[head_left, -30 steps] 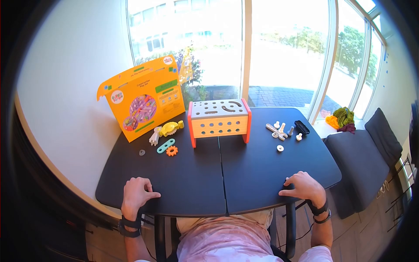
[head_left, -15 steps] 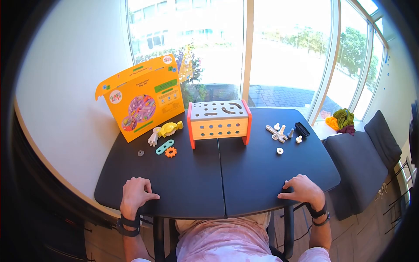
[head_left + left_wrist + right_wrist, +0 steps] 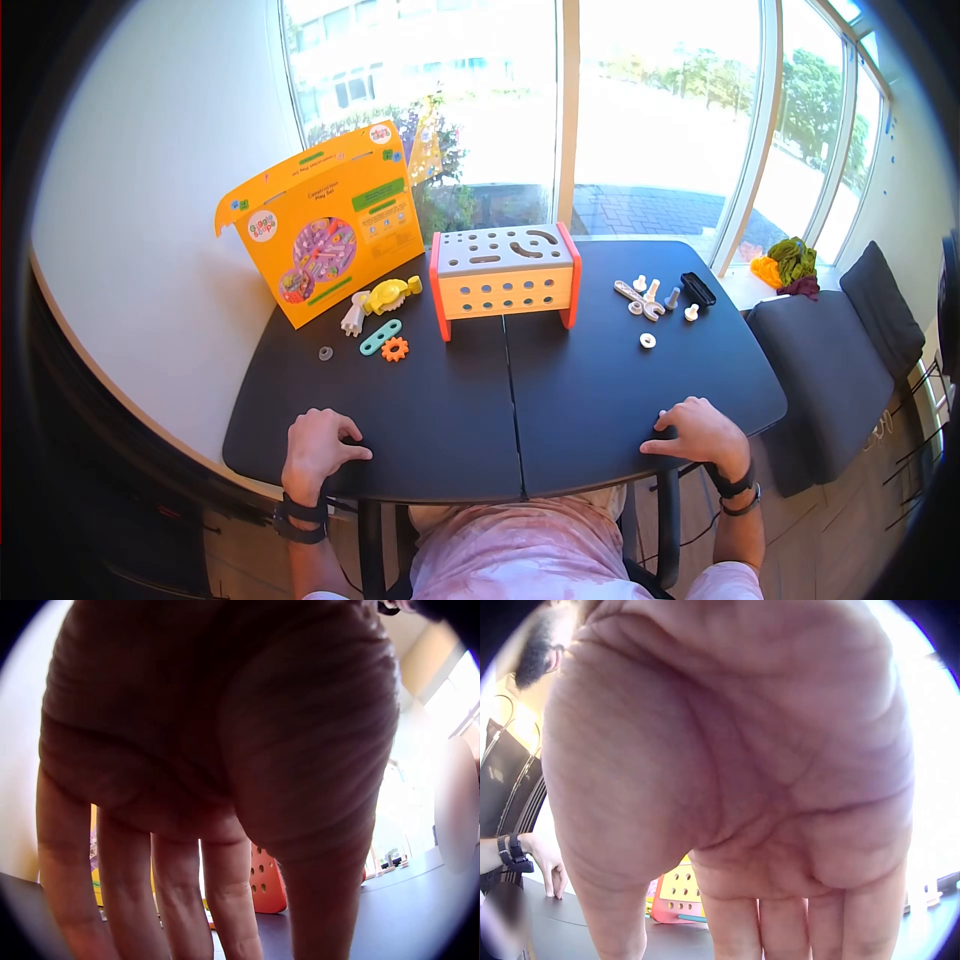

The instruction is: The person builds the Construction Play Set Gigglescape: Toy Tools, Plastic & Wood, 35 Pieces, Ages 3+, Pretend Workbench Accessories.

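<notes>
Fingers (image 3: 229,900) point down near the table edge (image 3: 440,487), well apart from workbench (image 3: 499,298).

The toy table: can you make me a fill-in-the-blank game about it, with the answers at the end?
1. The gear is colored ____.
2. The toy bench has two rows of round ____ in its front.
3. In the head view, the wrench lies to the ____ of the toy bench.
4. The number of toys held by the left hand and right hand is ____.

Missing words: orange; holes; right; zero.
</notes>
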Motion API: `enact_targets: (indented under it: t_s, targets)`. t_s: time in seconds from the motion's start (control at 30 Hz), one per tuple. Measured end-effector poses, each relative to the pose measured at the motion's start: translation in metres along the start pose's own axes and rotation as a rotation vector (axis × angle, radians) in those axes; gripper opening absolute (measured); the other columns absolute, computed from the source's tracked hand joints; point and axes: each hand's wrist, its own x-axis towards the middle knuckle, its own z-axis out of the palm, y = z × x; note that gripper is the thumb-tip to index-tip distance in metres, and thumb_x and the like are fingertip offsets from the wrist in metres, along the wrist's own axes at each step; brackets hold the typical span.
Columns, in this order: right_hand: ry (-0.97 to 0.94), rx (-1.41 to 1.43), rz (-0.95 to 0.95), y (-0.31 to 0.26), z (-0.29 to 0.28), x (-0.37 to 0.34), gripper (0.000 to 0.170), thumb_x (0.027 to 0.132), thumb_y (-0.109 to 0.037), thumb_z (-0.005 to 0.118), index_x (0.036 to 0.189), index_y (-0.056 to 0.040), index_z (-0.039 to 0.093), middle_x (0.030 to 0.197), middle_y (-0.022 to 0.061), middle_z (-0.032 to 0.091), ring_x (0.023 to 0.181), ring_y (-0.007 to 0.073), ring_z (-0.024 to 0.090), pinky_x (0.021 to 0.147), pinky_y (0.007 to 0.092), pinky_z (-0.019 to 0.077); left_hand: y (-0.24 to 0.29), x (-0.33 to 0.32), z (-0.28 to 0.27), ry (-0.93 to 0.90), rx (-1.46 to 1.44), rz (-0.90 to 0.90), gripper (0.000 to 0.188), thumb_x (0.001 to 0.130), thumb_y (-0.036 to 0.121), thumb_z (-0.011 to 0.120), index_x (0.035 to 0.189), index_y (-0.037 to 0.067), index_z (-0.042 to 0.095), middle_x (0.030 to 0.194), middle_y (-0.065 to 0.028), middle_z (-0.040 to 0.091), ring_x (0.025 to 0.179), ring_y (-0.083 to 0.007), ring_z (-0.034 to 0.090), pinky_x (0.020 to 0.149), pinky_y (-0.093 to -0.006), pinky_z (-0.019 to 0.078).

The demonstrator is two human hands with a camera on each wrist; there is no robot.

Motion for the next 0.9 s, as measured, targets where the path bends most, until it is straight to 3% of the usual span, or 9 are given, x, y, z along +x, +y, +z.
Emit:
enact_targets:
  t_s: [0.07, 0.17, 0.27, 0.37, 0.57, 0.67, 0.9]
  targets:
    - [-0.081, 0.008, 0.065, 0.0, -0.001, 0.001, 0.065, 0.095, -0.066, 0.08, 0.109, -0.0025, 0.087, 0.102, 0.0182, 0.083, 0.104, 0.0409, 0.075, 0.1, 0.047, 0.0557, 0.0, 0.0, 0.001, 0.002, 0.0, 0.0, 0.04, 0.072, 0.04, 0.102, 0.103, 0.017, 0.091, 0.098, -0.0076, 0.086, 0.09, -0.0277, 0.082, 0.085, -0.0377, 0.0649]
    - [-0.05, -0.026, 0.045, -0.001, 0.001, 0.0, 0.066, 0.095, -0.066, 0.08, 0.109, -0.0019, 0.087, 0.104, 0.0188, 0.083, 0.105, 0.0412, 0.074, 0.1, 0.0471, 0.0556, 0.0, -0.001, 0.002, 0.018, -0.009, -0.006, 0.039, 0.073, 0.039, 0.102, 0.102, 0.016, 0.092, 0.097, -0.0082, 0.086, 0.089, -0.0282, 0.082, 0.085, -0.0383, 0.0648]
    - [0.066, -0.019, -0.042, -0.002, 0.004, -0.004, 0.06, 0.095, -0.057, 0.083, 0.101, 0.0033, 0.086, 0.093, 0.0232, 0.082, 0.092, 0.0428, 0.078, 0.092, 0.0466, 0.0607, 0.003, -0.007, 0.003, 0.022, -0.009, -0.02, 0.036, 0.075, 0.037, 0.101, 0.101, 0.015, 0.092, 0.095, -0.0089, 0.086, 0.088, -0.0292, 0.082, 0.085, -0.0389, 0.0646]
    - [0.063, -0.009, -0.041, -0.001, 0.006, -0.004, 0.061, 0.095, -0.057, 0.083, 0.1, 0.0034, 0.086, 0.093, 0.0236, 0.082, 0.092, 0.0426, 0.078, 0.092, 0.0471, 0.0606, 0.005, -0.01, 0.003, 0.033, -0.002, -0.012, 0.033, 0.077, 0.036, 0.1, 0.102, 0.015, 0.092, 0.095, -0.0094, 0.086, 0.088, -0.0302, 0.082, 0.085, -0.0393, 0.0646]
    - [0.006, -0.04, 0.024, 0.005, 0.016, -0.007, 0.063, 0.089, -0.059, 0.088, 0.118, -0.0027, 0.084, 0.114, 0.0175, 0.081, 0.114, 0.0401, 0.071, 0.107, 0.0458, 0.0519, 0.002, -0.01, 0.004, 0.039, 0.006, 0.005, 0.033, 0.079, 0.036, 0.099, 0.104, 0.015, 0.092, 0.097, -0.0097, 0.086, 0.089, -0.0313, 0.082, 0.086, -0.0397, 0.0648]
    - [0.06, -0.048, -0.033, 0.006, 0.017, -0.01, 0.057, 0.083, -0.047, 0.094, 0.115, -0.0015, 0.083, 0.111, 0.0191, 0.079, 0.114, 0.0385, 0.072, 0.102, 0.0463, 0.0552, 0.001, -0.011, 0.006, 0.046, 0.006, 0.012, 0.034, 0.079, 0.037, 0.099, 0.104, 0.016, 0.092, 0.098, -0.0099, 0.086, 0.091, -0.0315, 0.082, 0.086, -0.0399, 0.0649]
    - [0.049, -0.031, -0.041, 0.009, 0.018, -0.01, 0.055, 0.081, -0.042, 0.095, 0.115, -0.0012, 0.082, 0.111, 0.0168, 0.079, 0.113, 0.0385, 0.072, 0.102, 0.0468, 0.0554, -0.001, -0.01, 0.006, 0.046, -0.001, 0.017, 0.034, 0.078, 0.038, 0.099, 0.103, 0.016, 0.092, 0.1, -0.0097, 0.086, 0.092, -0.0313, 0.082, 0.087, -0.0398, 0.0649]
